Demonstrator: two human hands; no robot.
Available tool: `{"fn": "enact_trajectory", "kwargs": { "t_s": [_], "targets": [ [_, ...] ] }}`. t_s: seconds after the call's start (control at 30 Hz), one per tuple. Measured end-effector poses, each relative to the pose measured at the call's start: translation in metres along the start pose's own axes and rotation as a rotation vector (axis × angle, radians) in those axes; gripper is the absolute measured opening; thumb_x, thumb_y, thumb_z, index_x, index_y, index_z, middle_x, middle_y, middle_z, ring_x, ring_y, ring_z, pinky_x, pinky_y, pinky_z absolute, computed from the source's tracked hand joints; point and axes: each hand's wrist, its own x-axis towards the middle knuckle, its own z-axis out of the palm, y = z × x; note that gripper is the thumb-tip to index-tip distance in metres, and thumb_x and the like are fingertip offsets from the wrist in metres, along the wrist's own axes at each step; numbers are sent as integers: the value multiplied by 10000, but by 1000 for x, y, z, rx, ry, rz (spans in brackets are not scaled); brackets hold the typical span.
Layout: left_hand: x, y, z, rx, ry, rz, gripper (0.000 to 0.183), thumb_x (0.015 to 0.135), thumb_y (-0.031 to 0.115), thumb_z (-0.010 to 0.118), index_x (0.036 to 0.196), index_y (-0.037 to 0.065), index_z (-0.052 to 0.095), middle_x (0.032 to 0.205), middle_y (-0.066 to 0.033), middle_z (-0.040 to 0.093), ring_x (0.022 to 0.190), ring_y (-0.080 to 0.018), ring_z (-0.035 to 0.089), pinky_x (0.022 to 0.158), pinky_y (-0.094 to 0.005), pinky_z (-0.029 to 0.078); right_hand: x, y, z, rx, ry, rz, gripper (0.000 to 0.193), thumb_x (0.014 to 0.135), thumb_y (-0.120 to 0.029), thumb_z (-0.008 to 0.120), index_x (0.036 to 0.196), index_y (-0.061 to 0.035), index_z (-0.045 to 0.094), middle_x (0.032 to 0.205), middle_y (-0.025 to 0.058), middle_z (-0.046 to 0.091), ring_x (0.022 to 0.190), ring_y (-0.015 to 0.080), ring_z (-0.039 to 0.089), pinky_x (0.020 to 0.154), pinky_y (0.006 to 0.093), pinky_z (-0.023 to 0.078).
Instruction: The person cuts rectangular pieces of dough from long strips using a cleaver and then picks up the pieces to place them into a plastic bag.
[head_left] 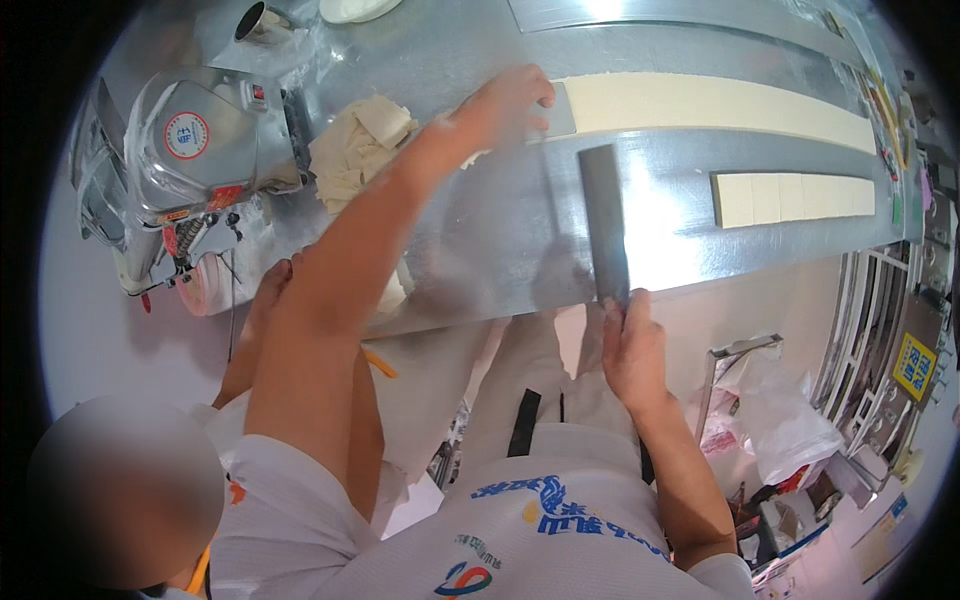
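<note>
My left hand (508,100), slightly blurred, is stretched across the metal table with its fingers curled at a flat grey scraper (564,110). The scraper's plate lies against the left end of a long pale dough strip (710,102). Nearer to me, my right hand (634,340) grips a long rectangular knife (603,215) by its near end at the table edge. That blade points away over the metal. Right of it lies a shorter dough strip (795,199), marked across into several pieces.
A crumpled heap of dough (355,150) lies left, beside a metal machine (205,145). A co-worker's hand (272,285) is near the machine, partly behind my left arm. A metal cup (262,24) and white dish (355,8) stand at the back. A rack (850,330) stands right.
</note>
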Motion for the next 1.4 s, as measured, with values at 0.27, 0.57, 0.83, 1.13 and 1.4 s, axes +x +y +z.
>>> {"fn": "enact_trajectory", "kwargs": {
  "t_s": [0.27, 0.57, 0.83, 1.13, 1.4],
  "targets": [
    [-33, 32, 40, 21, 285, -129, 337, 928, 265, 831, 1187, 87, 710, 1421, -72, 603, 1402, -343, 526, 1152, -473, 473, 117, -9, -20, -18, 74, -156, 190, 1081, -88, 562, 1102, 23, 409, 718, 350, 637, 703, 582, 653, 599, 619, 502],
    [-30, 30, 50, 120, 422, -43, 279, 899, 245, 855, 1085, 62, 753, 1412, -93, 642, 1442, -359, 528, 1238, -499, 423, 159, -29, -3, -124, 11, -119, 205, 1066, -94, 550, 1137, 23, 397, 751, 365, 661, 728, 584, 673, 643, 627, 539],
    [-31, 30, 53, 122, 449, -22, 271, 887, 211, 856, 1093, 64, 759, 1408, -92, 646, 1438, -361, 533, 1243, -509, 415, 166, -35, 3, -164, -10, -122, 225, 1015, -46, 578, 1116, 38, 395, 764, 368, 666, 754, 574, 689, 668, 619, 571],
    [-32, 32, 52, 60, 453, -46, 259, 879, 184, 862, 1102, 93, 770, 1414, -76, 642, 1451, -364, 520, 1198, -499, 453, 162, -45, 6, -188, -46, -61, 215, 1007, -31, 571, 1104, 36, 390, 800, 364, 684, 783, 563, 705, 708, 608, 582],
    [-31, 33, 50, 87, 400, -57, 228, 875, 177, 865, 1064, 84, 776, 1420, -77, 637, 1459, -365, 514, 1159, -468, 494, 167, -42, 20, -263, -113, 28, 205, 973, 47, 506, 1137, 54, 382, 929, 392, 699, 902, 564, 716, 817, 599, 593]
  ]
}}
